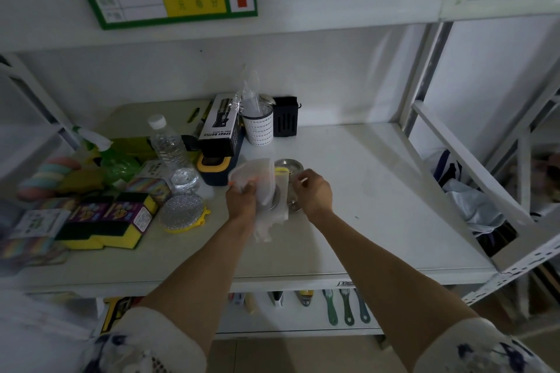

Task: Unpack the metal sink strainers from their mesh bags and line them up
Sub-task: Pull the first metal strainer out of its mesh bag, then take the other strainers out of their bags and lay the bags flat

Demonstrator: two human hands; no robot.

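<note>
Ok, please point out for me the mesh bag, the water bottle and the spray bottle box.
mesh bag (257,179), head view, upper white netting.
water bottle (169,145), head view, clear body.
spray bottle box (219,127), head view, printed top face.

The strainers (288,165) look like polished metal with a dull gleam. The mesh bags (263,188) in the left hand (242,201) are thin, white, half-translucent netting, soft and crumpled. The shelf (363,191) is smooth, matt, off-white painted metal. The water bottle (169,148) is clear, glossy plastic. The sponges (121,221) are porous yellow foam topped with rough dark scouring felt. The round scourer (181,212) glitters with silvery thread.
</note>
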